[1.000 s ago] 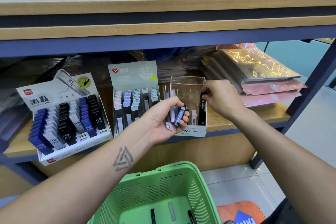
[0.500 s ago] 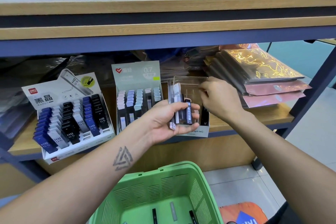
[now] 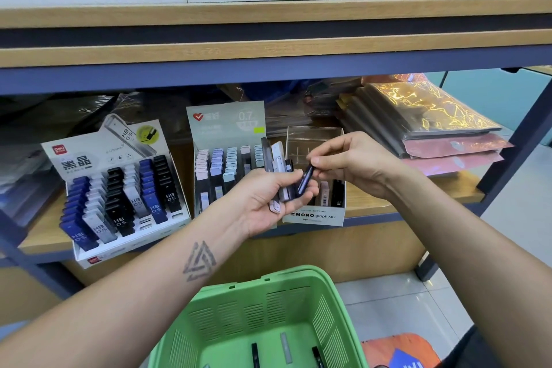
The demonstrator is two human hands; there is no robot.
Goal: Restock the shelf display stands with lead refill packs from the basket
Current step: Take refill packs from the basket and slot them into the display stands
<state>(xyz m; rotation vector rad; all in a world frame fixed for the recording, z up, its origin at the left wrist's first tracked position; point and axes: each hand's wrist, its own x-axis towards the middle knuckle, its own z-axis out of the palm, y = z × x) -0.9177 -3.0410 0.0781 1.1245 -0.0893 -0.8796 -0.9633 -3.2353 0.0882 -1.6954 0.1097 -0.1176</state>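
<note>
Head view: a small bunch of lead refill packs [image 3: 279, 176] is being gripped in the left hand [image 3: 268, 200], palm up, fingers curled round them, right in front of the shelf's front edge. One dark blue pack [image 3: 304, 181] at the right of the bunch is being pinched at its top end between the thumb and fingertips of the right hand [image 3: 349, 163]; its lower end is being kept against the left fingers, so it's being touched by both hands at once.

Just behind the hands, the clear MONO stand [image 3: 313, 215] is being shown sitting on the wooden shelf [image 3: 412, 200], with a couple of packs, one pinkish and one black, being held upright in its front right slots. Left of it, touching or nearly so (hard to tell), the grey 0.7 stand [image 3: 227, 158] is being filled with rows of pale packs. Further left, the white HB 0.5 stand [image 3: 119, 188] is being occupied by blue, black and grey packs in tilted rows.

Lower down, near the bottom edge, the green basket [image 3: 268, 308] is being seen with three loose packs [image 3: 285, 348] lying flat on its floor, two dark and one grey. On the shelf's right side, a pile of shiny gold and pink pouches [image 3: 433, 125] is being stacked, well apart from the hands.
</note>
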